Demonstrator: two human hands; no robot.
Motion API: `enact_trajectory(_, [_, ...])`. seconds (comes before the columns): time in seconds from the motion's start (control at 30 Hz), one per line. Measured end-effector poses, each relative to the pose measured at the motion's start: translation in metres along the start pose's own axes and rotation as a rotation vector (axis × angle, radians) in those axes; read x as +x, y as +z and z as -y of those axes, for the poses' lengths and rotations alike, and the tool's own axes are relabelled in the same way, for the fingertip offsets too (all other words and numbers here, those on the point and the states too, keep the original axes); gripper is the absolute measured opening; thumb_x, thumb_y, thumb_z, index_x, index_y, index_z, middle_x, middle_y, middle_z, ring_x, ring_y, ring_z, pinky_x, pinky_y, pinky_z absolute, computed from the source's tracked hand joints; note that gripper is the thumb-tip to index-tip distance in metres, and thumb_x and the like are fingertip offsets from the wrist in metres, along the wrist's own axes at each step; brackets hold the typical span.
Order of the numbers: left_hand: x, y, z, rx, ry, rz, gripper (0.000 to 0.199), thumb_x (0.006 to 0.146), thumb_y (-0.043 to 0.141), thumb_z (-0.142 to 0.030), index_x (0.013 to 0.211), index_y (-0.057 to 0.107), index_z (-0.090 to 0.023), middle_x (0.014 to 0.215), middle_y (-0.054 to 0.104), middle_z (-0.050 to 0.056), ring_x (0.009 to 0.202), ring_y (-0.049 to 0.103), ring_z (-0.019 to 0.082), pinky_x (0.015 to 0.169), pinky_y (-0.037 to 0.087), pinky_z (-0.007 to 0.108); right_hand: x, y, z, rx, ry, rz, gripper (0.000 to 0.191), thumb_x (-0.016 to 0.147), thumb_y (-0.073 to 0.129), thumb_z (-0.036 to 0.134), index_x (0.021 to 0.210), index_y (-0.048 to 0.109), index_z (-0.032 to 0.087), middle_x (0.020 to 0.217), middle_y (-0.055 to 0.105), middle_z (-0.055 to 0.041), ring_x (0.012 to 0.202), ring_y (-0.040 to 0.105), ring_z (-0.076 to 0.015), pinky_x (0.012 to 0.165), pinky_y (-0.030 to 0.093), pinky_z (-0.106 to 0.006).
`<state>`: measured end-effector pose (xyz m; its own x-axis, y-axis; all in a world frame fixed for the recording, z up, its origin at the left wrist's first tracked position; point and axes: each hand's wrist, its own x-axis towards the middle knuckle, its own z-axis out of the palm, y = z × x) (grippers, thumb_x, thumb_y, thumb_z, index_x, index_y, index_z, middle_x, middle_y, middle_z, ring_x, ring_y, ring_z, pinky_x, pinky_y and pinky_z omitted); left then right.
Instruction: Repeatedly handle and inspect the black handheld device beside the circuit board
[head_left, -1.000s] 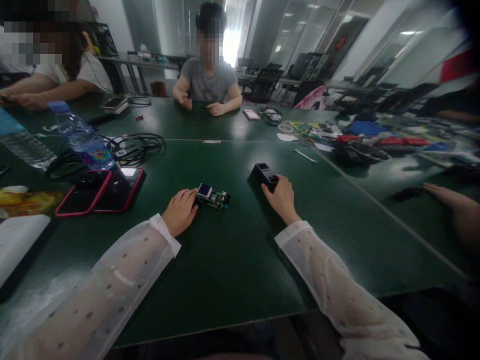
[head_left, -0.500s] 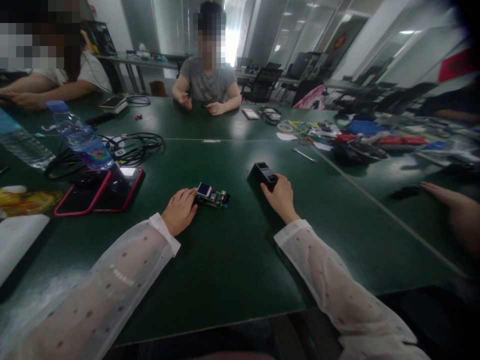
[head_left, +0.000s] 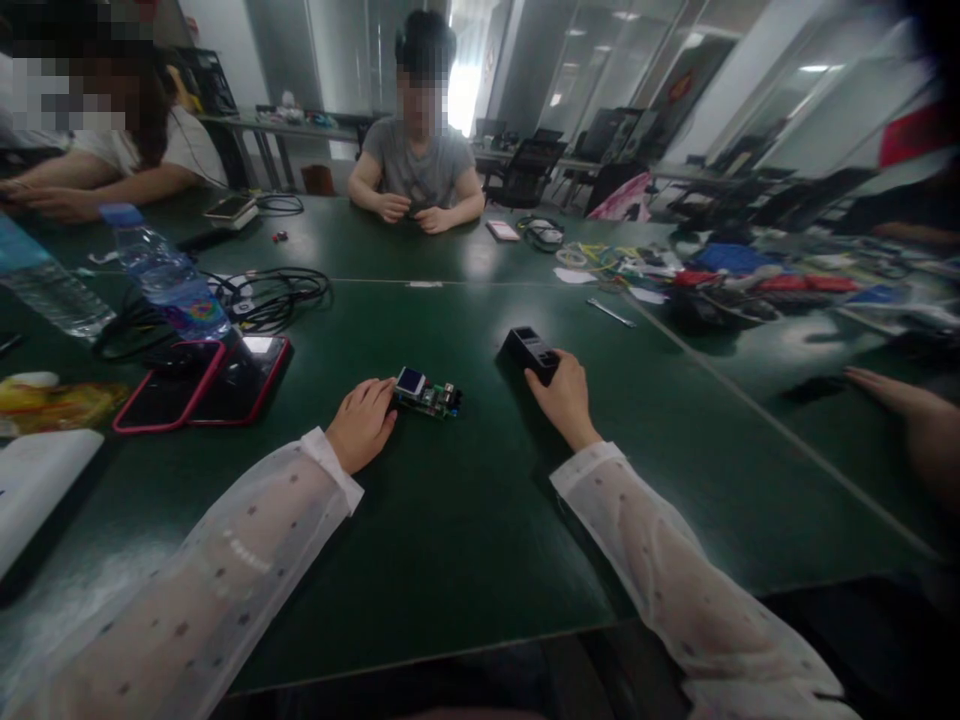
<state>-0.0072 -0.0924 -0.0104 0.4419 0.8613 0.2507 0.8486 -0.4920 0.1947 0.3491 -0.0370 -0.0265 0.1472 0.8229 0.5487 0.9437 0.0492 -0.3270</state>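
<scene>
A small green circuit board (head_left: 433, 399) with a little dark screen in a white frame lies on the green table. My left hand (head_left: 364, 422) rests on the table with its fingers closed about the board's left end. To the right, my right hand (head_left: 564, 398) grips the near end of a black rectangular case (head_left: 529, 350) with cut-out openings in its top. The case lies on the table at a slant, apart from the board. My fingers hide its near end.
On the left are two red-edged phones (head_left: 238, 385), a water bottle (head_left: 169, 280), black cables (head_left: 289, 295) and a white object (head_left: 45, 485). A wrench (head_left: 610, 313) lies beyond the case. Clutter (head_left: 739, 275) covers the far right. A person (head_left: 420, 170) sits opposite; another hand (head_left: 885, 390) is at right.
Both my hands, the board and the case keep their places. The person opposite has brought their hands closer together. The view has shifted slightly.
</scene>
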Motion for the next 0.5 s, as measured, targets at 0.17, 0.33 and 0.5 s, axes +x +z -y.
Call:
enact_trajectory(0.17, [-0.0004, -0.0018, -0.0013, 0.01, -0.003, 0.014, 0.043, 0.096, 0.038, -0.024, 0.136, 0.041, -0.008, 0.14, 0.048, 0.014, 0.13, 0.04, 0.03, 0.105, 0.039, 0.047, 0.0007, -0.0005, 0.0005, 0.038, -0.054, 0.007, 0.058, 0.079, 0.058, 0.032, 0.13, 0.042, 0.008, 0.12, 0.054, -0.0229, 0.11, 0.051, -0.034, 0.094, 0.042, -0.052])
enact_trajectory(0.33, [-0.0008, -0.0022, -0.0011, -0.006, 0.0, 0.001, 0.043, 0.096, 0.038, -0.025, 0.136, 0.041, -0.012, 0.14, 0.048, 0.013, 0.13, 0.04, 0.03, 0.105, 0.039, 0.048, 0.0004, -0.0035, 0.0021, 0.106, -0.033, 0.018, 0.053, 0.08, 0.057, 0.03, 0.128, 0.045, 0.011, 0.121, 0.053, -0.0213, 0.111, 0.051, -0.0325, 0.094, 0.043, -0.051])
enact_trajectory(0.5, [-0.0003, -0.0012, 0.0001, -0.023, -0.001, 0.008, 0.044, 0.096, 0.038, -0.025, 0.137, 0.041, -0.011, 0.14, 0.048, 0.015, 0.13, 0.04, 0.03, 0.104, 0.039, 0.049, -0.0002, -0.0058, 0.0074, 0.164, -0.022, 0.008, 0.048, 0.082, 0.057, 0.029, 0.125, 0.048, 0.011, 0.119, 0.056, -0.0194, 0.11, 0.053, -0.0308, 0.096, 0.043, -0.05])
